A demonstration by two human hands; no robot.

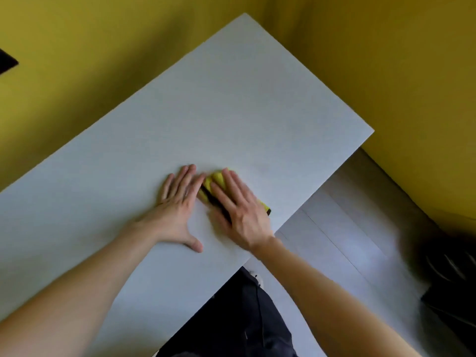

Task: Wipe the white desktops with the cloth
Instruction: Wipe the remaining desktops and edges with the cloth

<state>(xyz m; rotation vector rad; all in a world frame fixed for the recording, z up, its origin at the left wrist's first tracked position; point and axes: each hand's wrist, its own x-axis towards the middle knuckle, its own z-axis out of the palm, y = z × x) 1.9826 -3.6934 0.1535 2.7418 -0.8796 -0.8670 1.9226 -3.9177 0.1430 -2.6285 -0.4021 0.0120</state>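
A white desktop (231, 104) fills the middle of the head view, set against yellow walls. A folded yellow cloth (215, 179) with a dark edge lies on it near the desk's right front edge. My right hand (239, 207) lies flat on top of the cloth with straight fingers, pressing it onto the surface and hiding most of it. My left hand (177, 204) rests flat on the desktop just left of the cloth, fingers spread and straight, its fingertips beside the cloth's left end.
Yellow walls (103, 47) border the desk at the back and right. Pale floor (347, 240) shows to the right of the desk. A dark object (453, 274) sits at the right edge. My dark trousers (231, 318) are below the desk's front edge.
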